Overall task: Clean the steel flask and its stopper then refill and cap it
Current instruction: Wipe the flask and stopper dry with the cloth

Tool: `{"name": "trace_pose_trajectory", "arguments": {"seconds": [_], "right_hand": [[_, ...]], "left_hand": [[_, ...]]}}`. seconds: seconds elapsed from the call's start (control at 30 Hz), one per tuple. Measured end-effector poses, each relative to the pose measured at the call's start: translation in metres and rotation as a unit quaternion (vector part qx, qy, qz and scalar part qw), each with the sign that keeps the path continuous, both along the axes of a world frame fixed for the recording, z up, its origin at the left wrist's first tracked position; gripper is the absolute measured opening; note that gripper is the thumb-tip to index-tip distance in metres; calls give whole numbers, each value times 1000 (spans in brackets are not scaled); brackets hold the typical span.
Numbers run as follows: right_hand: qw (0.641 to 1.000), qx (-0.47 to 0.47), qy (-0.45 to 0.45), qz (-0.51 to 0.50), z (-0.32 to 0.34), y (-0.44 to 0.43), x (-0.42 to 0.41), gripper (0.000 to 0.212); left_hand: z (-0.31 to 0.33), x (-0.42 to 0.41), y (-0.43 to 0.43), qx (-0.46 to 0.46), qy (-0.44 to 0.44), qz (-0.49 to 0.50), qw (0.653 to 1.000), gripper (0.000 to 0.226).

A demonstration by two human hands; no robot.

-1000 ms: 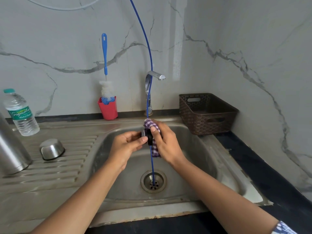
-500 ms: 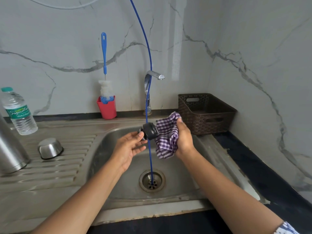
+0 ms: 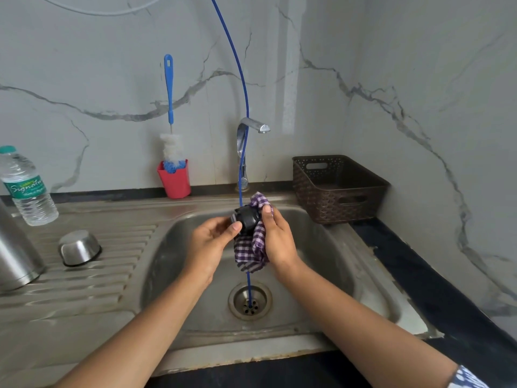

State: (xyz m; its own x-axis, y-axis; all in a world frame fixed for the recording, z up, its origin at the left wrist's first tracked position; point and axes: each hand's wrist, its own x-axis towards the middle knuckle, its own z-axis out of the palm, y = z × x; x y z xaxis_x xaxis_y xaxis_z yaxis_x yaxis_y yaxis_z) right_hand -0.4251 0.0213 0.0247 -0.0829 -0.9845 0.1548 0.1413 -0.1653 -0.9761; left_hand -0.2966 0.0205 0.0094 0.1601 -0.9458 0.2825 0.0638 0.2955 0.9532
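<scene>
Two marble walls (image 3: 419, 79) corner a steel sink (image 3: 330, 247) and drainboard (image 3: 92, 275).

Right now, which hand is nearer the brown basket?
Right. The right hand holds the checked cloth over the sink, just left of the brown basket. The left hand, gripping the black stopper, is farther left.

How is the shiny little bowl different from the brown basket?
The steel bowl is round, smooth and shiny; the brown basket is boxy, dark and woven-looking, with handle holes. The bowl sits upside down on the ribbed drainboard left of the sink; the basket stands upright, open, on the right. The basket looks bigger. Both are apart from the hands.
</scene>
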Motion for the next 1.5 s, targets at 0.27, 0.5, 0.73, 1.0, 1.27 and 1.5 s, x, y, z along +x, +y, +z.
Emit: {"name": "trace_pose_trajectory", "arguments": {"seconds": [0.27, 0.5, 0.73, 1.0, 1.27, 1.5], "right_hand": [[964, 166, -202, 43, 7, 0, -5, 42], [941, 214, -254, 58, 20, 9, -7, 44], [944, 223, -237, 49, 22, 11, -4, 43], [950, 119, -288, -4, 40, 1, -34, 34], [935, -241, 259, 12, -3, -5, -12, 33], [936, -231, 266, -19, -8, -6, -6, 38]], "left_hand": [[-6, 20, -9, -180, -311, 148, 921, 43], [-4, 23, -13, -154, -296, 153, 930, 45], [-7, 19, -8, -151, -292, 81, 941, 41], [-8, 28, -16, 7, -130, 73, 989, 20], [1, 11, -2, 148, 87, -80, 982, 10], [2, 11, -1, 133, 72, -64, 987, 8]]}}
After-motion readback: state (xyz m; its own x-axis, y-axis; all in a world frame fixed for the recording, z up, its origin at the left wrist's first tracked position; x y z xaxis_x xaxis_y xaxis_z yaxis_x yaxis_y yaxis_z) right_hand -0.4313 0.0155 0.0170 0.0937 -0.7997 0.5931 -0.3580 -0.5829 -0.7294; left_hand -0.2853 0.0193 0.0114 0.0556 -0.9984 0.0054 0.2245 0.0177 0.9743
